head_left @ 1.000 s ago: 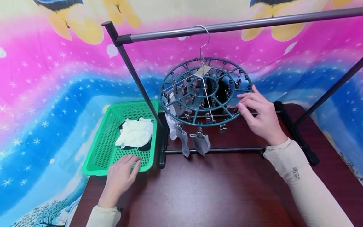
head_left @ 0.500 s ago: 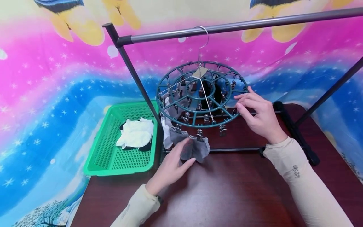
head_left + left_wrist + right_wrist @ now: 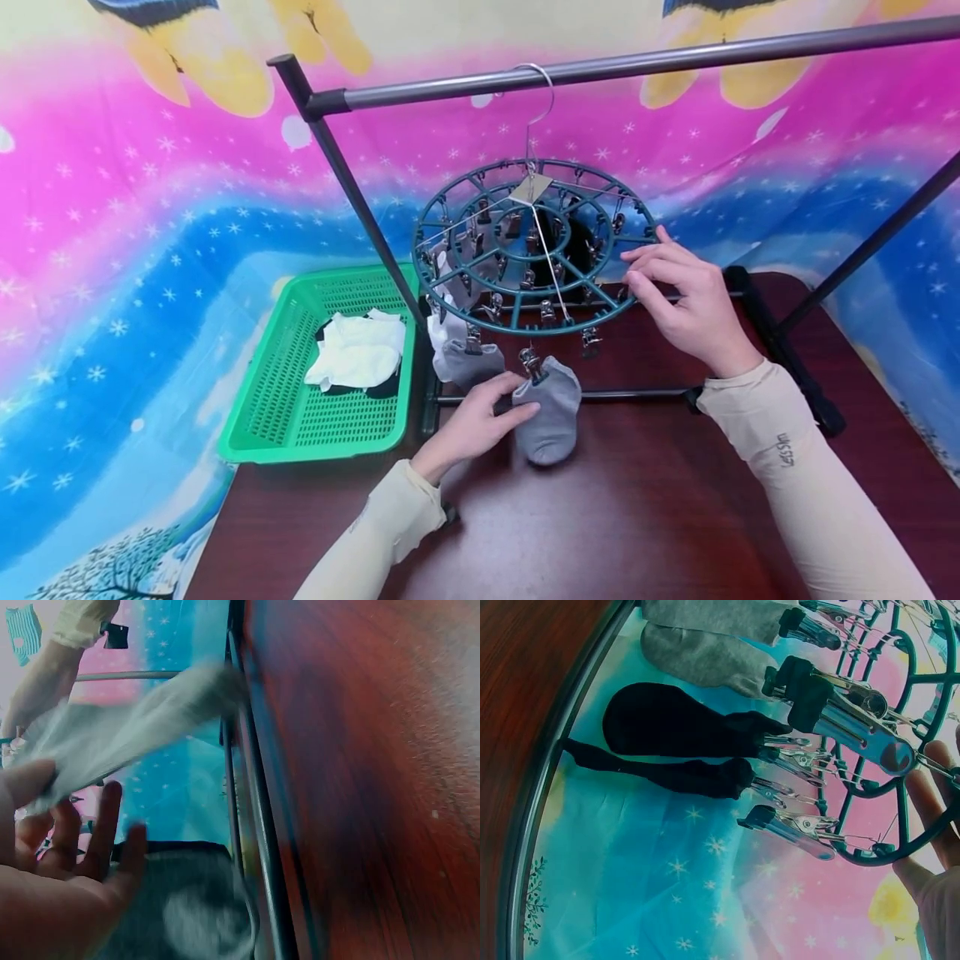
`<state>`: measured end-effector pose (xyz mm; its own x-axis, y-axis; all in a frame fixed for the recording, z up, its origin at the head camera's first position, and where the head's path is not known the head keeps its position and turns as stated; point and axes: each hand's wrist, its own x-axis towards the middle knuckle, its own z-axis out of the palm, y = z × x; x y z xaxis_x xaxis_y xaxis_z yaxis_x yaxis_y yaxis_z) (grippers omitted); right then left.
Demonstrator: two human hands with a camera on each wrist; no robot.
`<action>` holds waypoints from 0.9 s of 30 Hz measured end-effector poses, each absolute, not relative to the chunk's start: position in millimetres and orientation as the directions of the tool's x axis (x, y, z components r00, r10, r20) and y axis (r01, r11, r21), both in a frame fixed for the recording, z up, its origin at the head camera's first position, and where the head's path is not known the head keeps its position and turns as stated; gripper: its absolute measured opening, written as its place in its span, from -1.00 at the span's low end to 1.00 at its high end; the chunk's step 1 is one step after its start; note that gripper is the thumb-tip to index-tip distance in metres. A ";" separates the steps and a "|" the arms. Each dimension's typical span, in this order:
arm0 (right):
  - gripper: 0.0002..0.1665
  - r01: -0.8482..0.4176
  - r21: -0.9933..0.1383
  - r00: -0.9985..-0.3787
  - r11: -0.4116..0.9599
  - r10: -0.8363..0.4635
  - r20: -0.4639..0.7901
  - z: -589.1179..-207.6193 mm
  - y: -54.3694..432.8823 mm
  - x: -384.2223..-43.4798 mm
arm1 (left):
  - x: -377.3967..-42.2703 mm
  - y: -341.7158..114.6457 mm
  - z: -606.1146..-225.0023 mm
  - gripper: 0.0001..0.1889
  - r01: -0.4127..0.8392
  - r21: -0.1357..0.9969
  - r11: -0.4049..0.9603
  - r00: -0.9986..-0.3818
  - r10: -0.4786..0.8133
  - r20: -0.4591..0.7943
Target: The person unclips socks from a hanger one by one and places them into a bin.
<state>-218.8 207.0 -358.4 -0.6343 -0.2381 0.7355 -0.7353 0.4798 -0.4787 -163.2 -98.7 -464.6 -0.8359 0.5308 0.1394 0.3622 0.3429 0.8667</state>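
A round dark-green clip hanger [image 3: 517, 327], the kind used for socks, hangs by its hook from a metal bar. My right hand [image 3: 686, 304] holds its right rim, which passes between thumb and fingers in the right wrist view. My left hand [image 3: 480, 421] pinches the edge of a grey sock [image 3: 551, 425] at the front, just below the metal clip [image 3: 531, 364] that holds it. That sock tilts to the right and blurs in the left wrist view. Another grey sock [image 3: 468, 364] hangs left of it. Two black socks [image 3: 667, 720] hang from clips farther back.
A green plastic basket [image 3: 240, 442] stands on the left, with white socks [image 3: 356, 354] over dark ones inside. The rack's left post [image 3: 352, 187] rises beside it. A lower rail [image 3: 637, 394] crosses behind the front sock, over the dark red table [image 3: 600, 517].
My left hand has gone from the basket's front edge rightward to the front grey sock, which has swung right. The hanger has shifted slightly left, my right hand staying at its rim.
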 end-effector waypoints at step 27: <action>-0.53 -0.881 0.045 -0.250 0.471 -0.544 0.801 -344.6 142.1 -172.6 | -100.7 -157.0 -443.5 -0.86 0.675 0.627 0.390 -0.737 0.318 0.596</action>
<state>-172.6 142.1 -344.6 -0.2495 -0.5440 0.8011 -0.8810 0.4709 0.0453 -100.7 -157.0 -443.5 -0.7373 0.3178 0.5961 0.6747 0.3902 0.6265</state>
